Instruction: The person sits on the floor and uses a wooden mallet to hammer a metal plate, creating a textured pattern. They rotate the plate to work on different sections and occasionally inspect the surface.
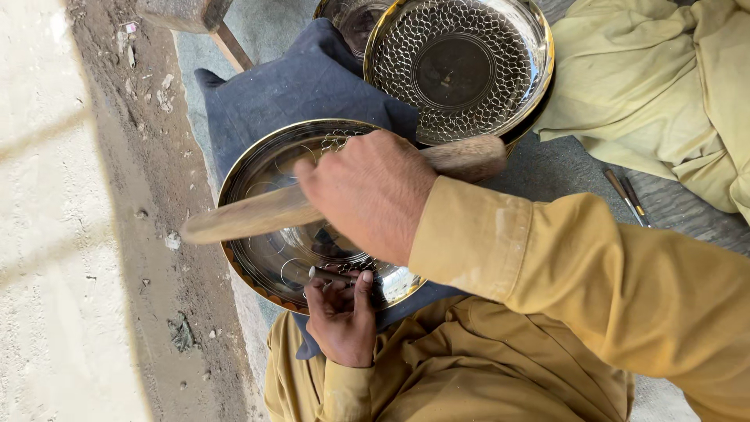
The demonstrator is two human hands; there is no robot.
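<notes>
A round shiny metal plate (262, 168) with a gold rim lies on a dark blue cloth (297, 86) in front of my lap. Part of its surface carries a punched scale pattern. My right hand (371, 191) is closed around a thick wooden stick (242, 220), held across and above the plate. My left hand (341, 316) sits at the plate's near rim, its fingers pinching a small metal punch (328, 273) that lies against the plate's surface. The tip of the punch is hidden under my right hand.
A second plate (461, 66), covered in the scale pattern, rests behind on another metal dish (351, 19). Two thin metal tools (629, 195) lie on the grey mat at right. Pale yellow cloth (664, 78) fills the upper right. A wooden leg (230, 43) and dusty ground (148, 234) are at left.
</notes>
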